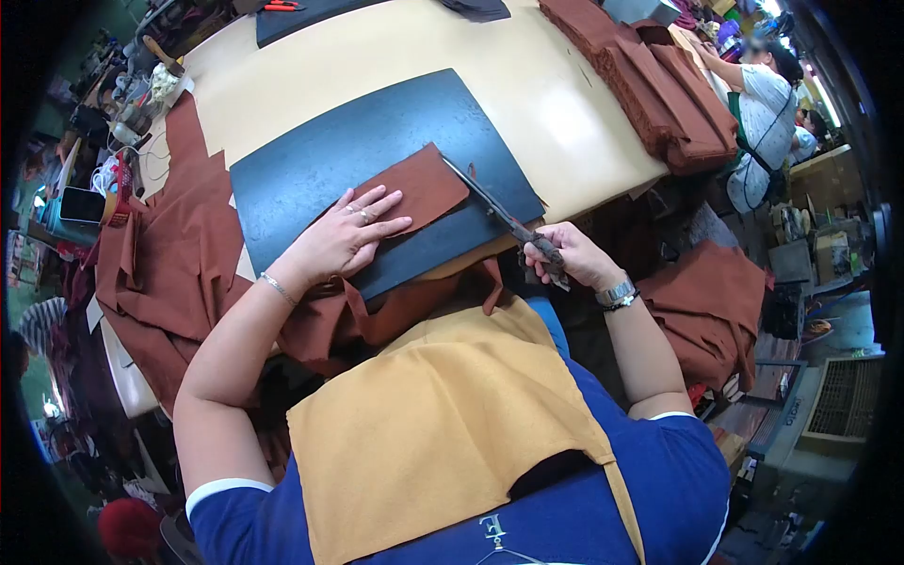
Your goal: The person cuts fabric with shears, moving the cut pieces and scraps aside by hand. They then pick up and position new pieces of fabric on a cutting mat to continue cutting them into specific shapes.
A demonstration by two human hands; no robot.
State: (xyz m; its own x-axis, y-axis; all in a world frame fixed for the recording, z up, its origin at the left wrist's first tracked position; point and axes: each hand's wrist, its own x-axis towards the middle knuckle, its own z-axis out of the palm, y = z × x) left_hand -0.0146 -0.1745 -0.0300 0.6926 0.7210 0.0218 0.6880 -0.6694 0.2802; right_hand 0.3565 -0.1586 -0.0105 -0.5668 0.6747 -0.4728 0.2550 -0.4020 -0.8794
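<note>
A flat brown cloth piece (428,191) lies on a dark cutting board (353,137). My left hand (363,226) rests palm down on the left part of this piece, fingers spread. My right hand (568,254) is closed around the wrapped handles of long scissors (499,209), beside the board's right edge. The scissor blades reach up and left to the right end of the brown piece. A small brown scrap shows by the blades. More brown cloth (377,315) hangs over the table's front edge below the board.
Brown cloth (179,254) drapes over the table's left side. Thick stacked brown cloth (650,85) stands at the back right, with a person (763,113) beyond it. Another brown heap (711,301) sits right of my right arm. Red-handled tools (282,7) lie at the far edge.
</note>
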